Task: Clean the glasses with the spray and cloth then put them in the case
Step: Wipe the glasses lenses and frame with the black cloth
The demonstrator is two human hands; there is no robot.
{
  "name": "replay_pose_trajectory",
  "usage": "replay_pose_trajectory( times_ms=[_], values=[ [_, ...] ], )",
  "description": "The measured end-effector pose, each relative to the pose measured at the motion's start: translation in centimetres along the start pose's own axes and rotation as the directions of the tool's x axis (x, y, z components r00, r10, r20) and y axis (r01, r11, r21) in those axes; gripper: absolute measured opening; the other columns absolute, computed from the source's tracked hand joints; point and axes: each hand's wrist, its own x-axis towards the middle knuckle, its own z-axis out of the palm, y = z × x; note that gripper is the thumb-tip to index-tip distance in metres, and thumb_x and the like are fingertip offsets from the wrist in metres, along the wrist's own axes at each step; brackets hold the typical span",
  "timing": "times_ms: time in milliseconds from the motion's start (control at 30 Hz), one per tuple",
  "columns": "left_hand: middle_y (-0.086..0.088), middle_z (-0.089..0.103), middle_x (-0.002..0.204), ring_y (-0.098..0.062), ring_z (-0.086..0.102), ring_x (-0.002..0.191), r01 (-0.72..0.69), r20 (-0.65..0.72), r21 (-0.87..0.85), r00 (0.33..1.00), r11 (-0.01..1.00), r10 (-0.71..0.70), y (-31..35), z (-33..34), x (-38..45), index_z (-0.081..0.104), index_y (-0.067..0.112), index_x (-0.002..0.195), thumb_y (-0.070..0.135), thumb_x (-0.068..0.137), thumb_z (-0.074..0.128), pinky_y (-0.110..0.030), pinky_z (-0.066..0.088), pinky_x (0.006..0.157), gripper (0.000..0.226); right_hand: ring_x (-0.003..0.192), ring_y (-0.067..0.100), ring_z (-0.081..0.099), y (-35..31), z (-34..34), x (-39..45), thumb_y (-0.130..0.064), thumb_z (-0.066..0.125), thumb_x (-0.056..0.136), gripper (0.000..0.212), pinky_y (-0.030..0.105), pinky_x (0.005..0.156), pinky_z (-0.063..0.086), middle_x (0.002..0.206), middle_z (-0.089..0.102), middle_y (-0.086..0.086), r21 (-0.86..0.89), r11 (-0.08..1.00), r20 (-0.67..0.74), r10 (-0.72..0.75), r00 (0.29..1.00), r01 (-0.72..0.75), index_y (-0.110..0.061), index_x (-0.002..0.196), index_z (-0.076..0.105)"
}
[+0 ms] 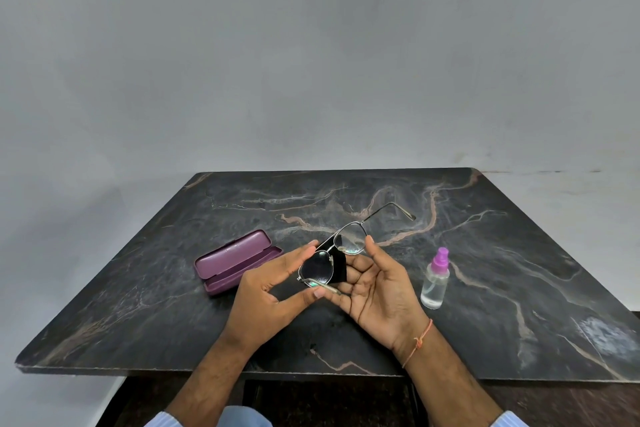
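Both hands up over the middle of the tabletop (138, 315), working the glasses (332, 258). Left hand (273, 291) pinches the near lens rim, thumb at its bottom edge & fingertips at the top, so that grip is clamped on the frame. Right hand (377, 288) sits palm-up under the glasses w/ the black cloth (337, 269) lying across its fingers behind the lenses; its thumb tip rests at the far lens edge. So right grip is closed on cloth & frame together, as far as I can see. One temple arm sticks out open toward the far edge, the other runs along the near side.

Spray bottle (435, 279) stands upright just right of the right hand, toward the right edge, purple nozzle on, nobody touching it. Purple case (237, 262) lies open left of the hands, lid up, nothing visible inside.

Progress, my read: spray step prob done or skipped, can't tell; lenses show faint smears or glare, hard to say which. Wiping looks underway, mid-task. Left to do: finish both lenses, fold the temples, lay the glasses in the case & prob shut it.
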Motion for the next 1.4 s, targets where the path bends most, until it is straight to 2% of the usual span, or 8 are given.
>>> replay_pose_trajectory(
  times_ms=[100,233,600,733,867,967,1133,1400],
  values=[
    [0.007,0.070,0.148,-0.014,0.066,0.140,0.004,-0.007,0.005,1.000,1.000,-0.004,0.0,0.0,0.0,0.066,0.015,0.147,0.022,0.084,0.092,-0.032,0.052,0.118,0.068,0.121,0.042,0.073,0.0,0.2,-0.1,-0.053,0.053,0.102,0.070,0.046,0.085,0.067,0.133,0.069,0.033,0.001,1.000,-0.022,-0.003,1.000,0.003,0.009,0.130,0.071],
    [0.009,0.073,0.144,-0.013,0.068,0.138,0.027,-0.002,0.001,1.000,1.000,-0.027,0.0,-0.1,-0.1,0.064,0.019,0.149,0.021,0.086,0.090,-0.032,0.051,0.119,0.068,0.123,0.040,0.071,0.0,0.4,-0.3,-0.064,0.042,0.104,0.077,0.050,0.102,0.058,0.140,0.067,0.028,-0.075,0.997,0.006,0.029,1.000,-0.028,0.001,0.134,0.071],
    [0.014,0.072,0.143,-0.009,0.068,0.137,0.040,-0.002,0.007,0.999,0.999,-0.040,0.5,0.0,0.0,0.066,0.020,0.148,0.020,0.086,0.088,-0.024,0.050,0.117,0.066,0.105,0.033,0.079,0.5,0.7,0.0,-0.074,0.025,0.102,0.096,0.040,0.089,0.066,0.127,0.073,0.031,-0.189,0.982,0.035,0.029,0.999,-0.022,0.005,0.128,0.073],
    [0.016,0.074,0.140,-0.008,0.070,0.134,0.067,-0.030,-0.009,0.997,0.998,-0.067,0.5,0.0,0.0,0.066,0.018,0.147,0.020,0.087,0.088,-0.022,0.052,0.114,0.064,0.106,0.035,0.078,0.6,0.4,0.1,-0.065,0.038,0.105,0.082,0.040,0.088,0.066,0.122,0.075,0.032,-0.204,0.978,-0.038,-0.045,0.998,0.036,0.006,0.123,0.075],
    [0.020,0.075,0.136,-0.005,0.070,0.131,0.113,-0.094,-0.098,0.988,0.989,-0.123,0.2,0.1,0.0,0.066,0.017,0.146,0.016,0.086,0.085,-0.020,0.054,0.111,0.062,0.104,0.035,0.079,0.7,0.4,-0.2,-0.027,0.071,0.095,0.044,0.039,0.085,0.066,0.117,0.076,0.032,-0.256,0.960,-0.049,-0.132,0.990,0.115,0.010,0.118,0.073],
    [0.016,0.073,0.141,-0.007,0.068,0.135,0.135,-0.114,-0.154,0.982,0.979,-0.153,-0.1,0.1,0.0,0.064,0.020,0.145,0.015,0.085,0.084,-0.023,0.056,0.110,0.064,0.095,0.033,0.081,0.7,0.6,-0.1,-0.011,0.077,0.085,0.037,0.038,0.079,0.068,0.112,0.077,0.031,-0.200,0.971,-0.114,-0.157,0.981,0.132,0.012,0.114,0.071],
    [0.016,0.073,0.142,-0.009,0.068,0.136,0.152,-0.099,-0.176,0.980,0.973,-0.171,-0.3,0.1,-0.1,0.064,0.022,0.145,0.016,0.085,0.083,-0.024,0.055,0.110,0.063,0.085,0.023,0.082,0.3,0.6,0.2,-0.007,0.065,0.101,0.012,0.033,0.068,0.068,0.103,0.082,0.018,-0.040,0.984,-0.274,-0.180,0.945,0.175,-0.002,0.109,0.073],
    [0.024,0.076,0.133,-0.005,0.072,0.129,0.225,0.023,-0.197,0.974,0.954,-0.225,-0.2,0.0,0.0,0.065,0.030,0.138,0.015,0.086,0.081,-0.019,0.055,0.108,0.056,0.097,0.031,0.081,-0.5,0.6,-0.3,-0.031,0.061,0.105,0.034,0.039,0.080,0.068,0.118,0.079,0.021,0.035,0.969,-0.259,-0.227,0.939,0.244,-0.005,0.122,0.074]
  ],
)
